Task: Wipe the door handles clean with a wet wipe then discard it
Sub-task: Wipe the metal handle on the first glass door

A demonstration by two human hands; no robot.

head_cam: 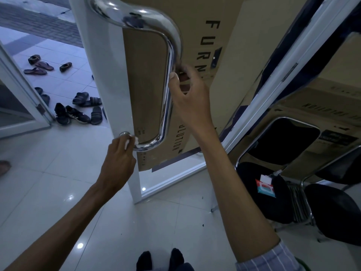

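Observation:
A chrome tubular door handle (168, 61) runs down the white-framed glass door (115, 79). My left hand (119, 159) holds a white wet wipe (131, 141) against the handle's lower bend, near its round mount on the frame. My right hand (188, 94) grips the vertical bar of the handle higher up, fingers curled round it. A wet wipe packet (266, 185), red and teal with a white flap, lies on a black chair seat at the right.
The door stands open; cardboard with printed letters (213, 36) shows behind its glass. Several shoes and sandals (78, 108) lie on the tiled floor outside. Black metal-framed chairs (332, 212) stand at the right. My dark-socked feet (160, 259) are on glossy white tiles.

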